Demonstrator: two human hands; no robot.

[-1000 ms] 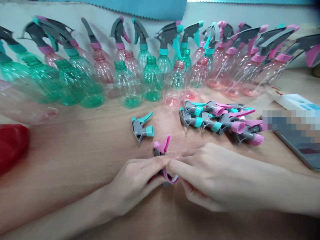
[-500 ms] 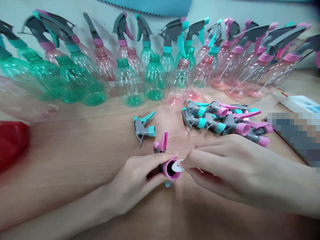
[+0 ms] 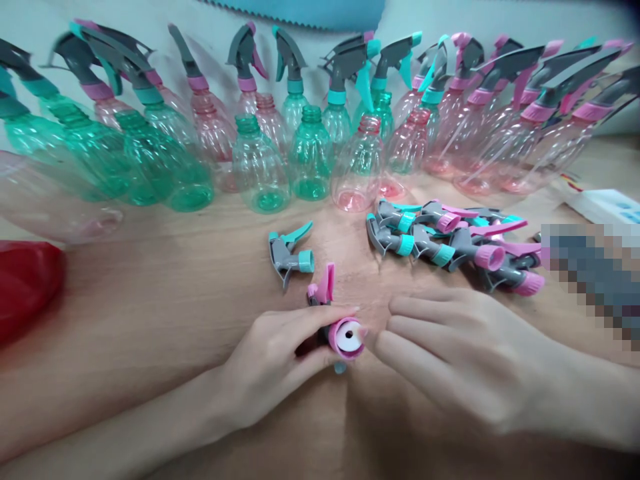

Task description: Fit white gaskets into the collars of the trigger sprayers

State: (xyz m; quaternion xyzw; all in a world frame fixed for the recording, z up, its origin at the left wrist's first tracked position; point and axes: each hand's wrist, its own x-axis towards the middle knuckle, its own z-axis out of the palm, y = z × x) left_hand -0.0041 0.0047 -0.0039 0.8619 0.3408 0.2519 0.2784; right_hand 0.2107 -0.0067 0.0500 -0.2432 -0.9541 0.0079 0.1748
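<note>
My left hand (image 3: 280, 353) is closed around a grey trigger sprayer head with a pink trigger (image 3: 327, 283) and a pink collar (image 3: 334, 347), whose opening faces me. Inside the collar lies a white ring-shaped gasket (image 3: 344, 343) with a dark hole in its middle. My right hand (image 3: 450, 353) is beside it with curled fingers, one fingertip touching the gasket's right edge. Just under the collar shows a small bluish piece (image 3: 341, 367), mostly hidden. A grey sprayer head with a teal collar (image 3: 306, 261) lies beyond my left hand.
Behind my right hand is a pile of pink and teal sprayer heads (image 3: 430, 247). Clear green (image 3: 263, 173) and pink bottles (image 3: 356, 173) stand across the back, several topped with sprayers. A red object (image 3: 30, 287) is at left, a blurred-out dark object (image 3: 600, 280) at right.
The white gasket, pinched and tilted in my right fingers before, now lies flat inside the pink collar. My right hand's fingers have curled; my left hand keeps its hold.
</note>
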